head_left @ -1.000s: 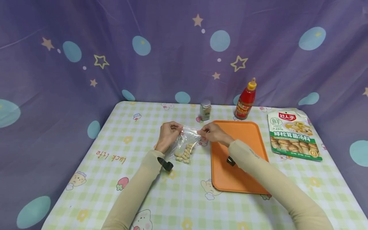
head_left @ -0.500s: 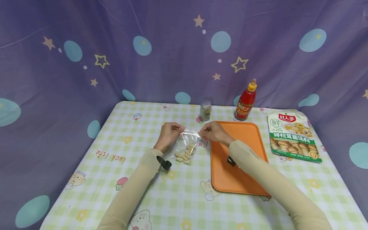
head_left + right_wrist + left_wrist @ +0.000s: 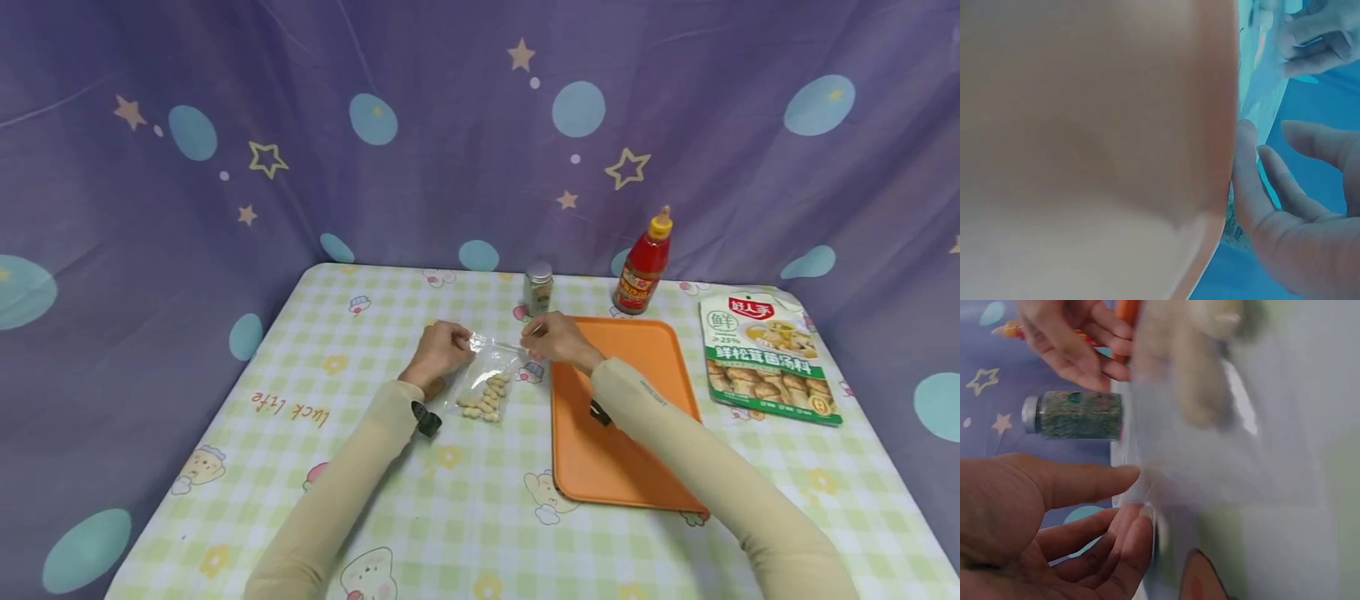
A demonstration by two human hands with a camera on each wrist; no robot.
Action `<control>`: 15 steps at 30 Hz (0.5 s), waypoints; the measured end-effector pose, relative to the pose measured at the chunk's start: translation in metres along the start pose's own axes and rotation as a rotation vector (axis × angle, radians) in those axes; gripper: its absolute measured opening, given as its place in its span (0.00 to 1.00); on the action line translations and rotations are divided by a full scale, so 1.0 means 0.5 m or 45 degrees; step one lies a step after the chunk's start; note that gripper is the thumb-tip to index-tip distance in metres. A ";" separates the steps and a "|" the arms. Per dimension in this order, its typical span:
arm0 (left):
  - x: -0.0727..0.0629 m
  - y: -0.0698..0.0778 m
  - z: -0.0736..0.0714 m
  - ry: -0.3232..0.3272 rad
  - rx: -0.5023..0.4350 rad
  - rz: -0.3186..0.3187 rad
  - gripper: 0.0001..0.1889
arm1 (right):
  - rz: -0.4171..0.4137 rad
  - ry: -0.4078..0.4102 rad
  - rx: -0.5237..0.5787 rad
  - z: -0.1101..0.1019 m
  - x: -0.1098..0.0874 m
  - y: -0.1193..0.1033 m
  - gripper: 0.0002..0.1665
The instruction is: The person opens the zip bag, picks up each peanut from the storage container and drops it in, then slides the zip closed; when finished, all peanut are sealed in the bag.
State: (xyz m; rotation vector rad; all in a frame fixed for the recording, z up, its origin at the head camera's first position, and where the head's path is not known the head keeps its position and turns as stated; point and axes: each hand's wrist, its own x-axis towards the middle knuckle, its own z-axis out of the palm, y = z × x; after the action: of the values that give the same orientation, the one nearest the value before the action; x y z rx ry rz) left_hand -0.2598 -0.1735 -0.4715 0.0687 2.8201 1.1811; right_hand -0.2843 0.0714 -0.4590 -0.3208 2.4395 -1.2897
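A clear zip-lock bag (image 3: 487,360) with several unshelled peanuts (image 3: 483,402) hangs low over the middle of the table. My left hand (image 3: 441,352) pinches its upper left corner; in the left wrist view, thumb and fingertips of the left hand (image 3: 1079,525) meet at the bag's edge. My right hand (image 3: 561,340) is at the upper right corner, above the tray's left edge. In the right wrist view, the right hand's (image 3: 1300,212) thumb stands apart from the fingers, and one fingertip is at the bag's edge. Whether that fingertip presses the bag is unclear.
An orange tray (image 3: 622,458) lies right of the bag, under my right forearm. Behind it stand a glass spice jar (image 3: 537,292) and a red sauce bottle (image 3: 642,265). A green-and-white food pouch (image 3: 768,354) lies at the right. The checked tablecloth (image 3: 405,533) covers the table.
The right hand has lifted slightly from the bag's upper right corner and its fingers have loosened. The left hand keeps its pinch; the bag has shifted slightly.
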 end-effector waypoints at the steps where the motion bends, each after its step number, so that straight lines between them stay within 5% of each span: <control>1: 0.001 -0.001 -0.001 -0.011 0.028 0.006 0.20 | -0.017 0.004 0.002 -0.003 -0.003 0.002 0.17; 6: 0.000 -0.004 -0.006 -0.043 0.066 0.087 0.26 | -0.136 0.056 -0.056 -0.030 -0.030 0.016 0.18; 11: -0.014 -0.008 -0.019 -0.030 0.059 0.377 0.27 | -0.305 0.124 -0.200 -0.058 -0.059 0.036 0.16; 15: -0.038 -0.008 -0.032 -0.035 0.175 0.561 0.32 | -0.372 0.132 -0.294 -0.082 -0.098 0.044 0.25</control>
State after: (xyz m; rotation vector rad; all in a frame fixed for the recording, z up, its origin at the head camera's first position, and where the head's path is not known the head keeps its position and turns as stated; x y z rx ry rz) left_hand -0.2424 -0.1889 -0.4618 0.7413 2.9443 1.0322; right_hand -0.2576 0.1320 -0.4457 -0.7110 2.7129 -1.1574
